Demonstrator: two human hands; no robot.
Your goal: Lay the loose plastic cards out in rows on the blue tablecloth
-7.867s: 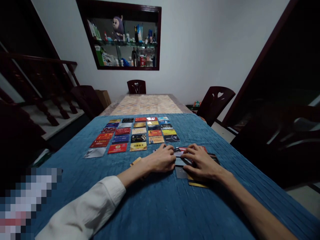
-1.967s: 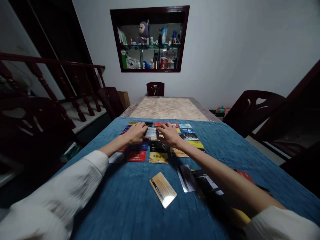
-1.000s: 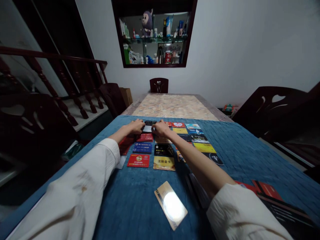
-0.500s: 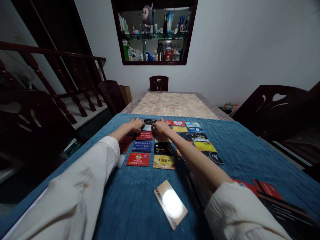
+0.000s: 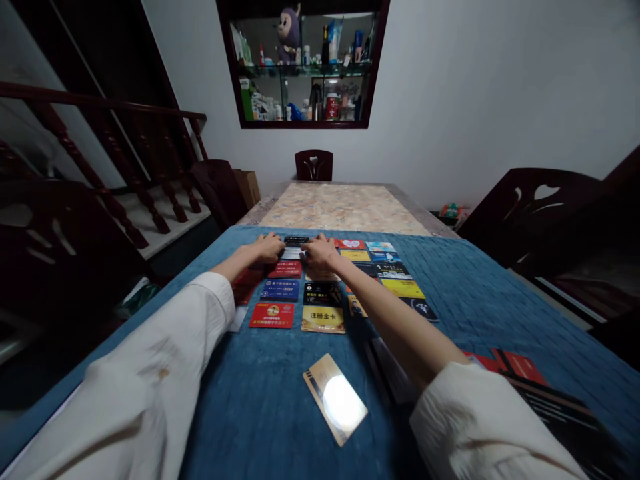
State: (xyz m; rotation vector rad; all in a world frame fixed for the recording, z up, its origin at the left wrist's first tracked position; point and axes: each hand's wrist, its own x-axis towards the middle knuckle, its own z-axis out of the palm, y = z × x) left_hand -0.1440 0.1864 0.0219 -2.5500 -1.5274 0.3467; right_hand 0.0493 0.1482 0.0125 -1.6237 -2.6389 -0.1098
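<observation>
My left hand point(image 5: 267, 249) and my right hand point(image 5: 321, 253) reach into the far rows of a grid of plastic cards. Between them lies a silver-white card point(image 5: 293, 253), its two side edges pinched by my curled fingertips. A black card point(image 5: 297, 241) sits just beyond it. In the same column, nearer me, are a red card point(image 5: 285, 269), a blue card point(image 5: 280, 290) and another red card with a round emblem point(image 5: 271, 315). My right hand and forearm hide part of the middle columns. A gold card point(image 5: 323, 319) ends the second visible column.
A loose gold card point(image 5: 335, 399) with a bright glare lies askew near me on the blue cloth point(image 5: 250, 400). More loose cards, including a red one point(image 5: 520, 365) and a black one point(image 5: 555, 407), lie at right, partly under my sleeve. Dark wooden chairs point(image 5: 535, 200) flank the table.
Both hands have moved from the loose pile at right and the near cards to the far rows of the grid. Over the last second they stay around the silver-white card, barely moving.
</observation>
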